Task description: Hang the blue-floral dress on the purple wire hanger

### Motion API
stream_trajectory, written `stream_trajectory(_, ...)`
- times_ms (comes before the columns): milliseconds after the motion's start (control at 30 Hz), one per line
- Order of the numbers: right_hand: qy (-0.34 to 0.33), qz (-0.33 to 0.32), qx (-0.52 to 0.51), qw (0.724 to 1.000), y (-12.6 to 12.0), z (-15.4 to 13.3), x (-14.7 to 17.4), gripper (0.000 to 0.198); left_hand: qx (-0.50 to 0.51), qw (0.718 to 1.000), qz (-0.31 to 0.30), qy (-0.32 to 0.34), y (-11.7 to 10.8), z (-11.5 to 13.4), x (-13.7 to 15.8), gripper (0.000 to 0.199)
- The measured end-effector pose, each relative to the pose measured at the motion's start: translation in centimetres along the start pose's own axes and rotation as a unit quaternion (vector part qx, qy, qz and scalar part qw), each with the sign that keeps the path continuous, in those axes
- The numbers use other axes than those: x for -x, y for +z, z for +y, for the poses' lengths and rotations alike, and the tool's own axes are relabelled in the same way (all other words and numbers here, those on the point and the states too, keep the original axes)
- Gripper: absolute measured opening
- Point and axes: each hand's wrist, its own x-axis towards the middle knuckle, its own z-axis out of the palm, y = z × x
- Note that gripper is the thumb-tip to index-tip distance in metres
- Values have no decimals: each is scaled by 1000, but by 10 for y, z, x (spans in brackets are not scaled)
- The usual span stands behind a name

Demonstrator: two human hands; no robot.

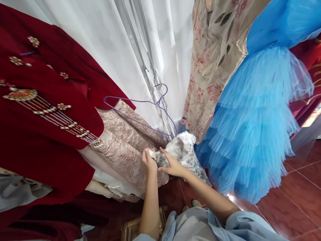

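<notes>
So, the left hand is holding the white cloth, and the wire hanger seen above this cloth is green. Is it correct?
Not the colour: the head view shows that the hanger is purple, not green. The left hand is indeed holding the white cloth.

left hand [149, 162]: gripping patterned garment [185, 144] | right hand [173, 165]: at it (splayed) | purple hanger [158, 102]: above

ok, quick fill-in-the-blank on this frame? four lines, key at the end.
1. The wire hanger is ____.
2. The patterned garment between the left hand and the right hand is mostly ____.
3. The beaded red garment hangs on the ____ side of the picture.
4. The tiered dress is ____.

Missing words: purple; white; left; blue.
</notes>
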Motion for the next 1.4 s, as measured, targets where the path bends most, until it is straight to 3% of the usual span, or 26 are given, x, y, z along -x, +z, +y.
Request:
stream_trajectory(100,49,-47,-16,998,-4,9,9,44,-193,966,-160,58,5,-1,30,42)
stream_trajectory(167,74,-70,1,995,-17,11,17,21,-256,940,-215,70,8,2,41,43)
stream_trajectory(300,69,-70,74,992,-52,2,31,42,-249,938,-242,5,15,6,52,49)
stream_trajectory(433,59,-44,8,997,-74,-18,40,43,-145,918,-344,-132,15,5,68,63)
stream_trajectory(567,46,68,-17,996,-95,-34,41,45,-111,857,-454,-218,5,6,84,68)
stream_trajectory(700,88,126,-82,985,-111,-41,40,46,-185,796,-539,-203,-5,-3,107,58)
stream_trajectory(800,122,133,-138,974,-113,-44,42,50,-246,785,-541,-172,-10,-26,134,56)
stream_trajectory(900,167,80,-202,962,-116,-48,51,49,-347,800,-477,-109,-18,-56,152,40)
stream_trajectory(967,194,29,-246,949,-124,-51,62,45,-388,810,-431,-90,-28,-69,149,37)
stream_trajectory(1033,221,8,-277,935,-138,-53,75,42,-394,810,-425,-89,-41,-71,134,32)
stream_trajectory(1100,246,35,-295,923,-156,-54,89,41,-385,801,-450,-82,-56,-62,112,27)
stream_trajectory(1200,266,131,-308,904,-184,-54,108,40,-372,797,-473,-54,-75,-36,79,30)
stream_trajectory(1333,279,236,-306,879,-207,-49,129,38,-349,832,-428,-58,-85,11,40,8)
stream_trajectory(1400,280,256,-300,875,-210,-45,135,38,-298,853,-424,-66,-83,39,17,16)
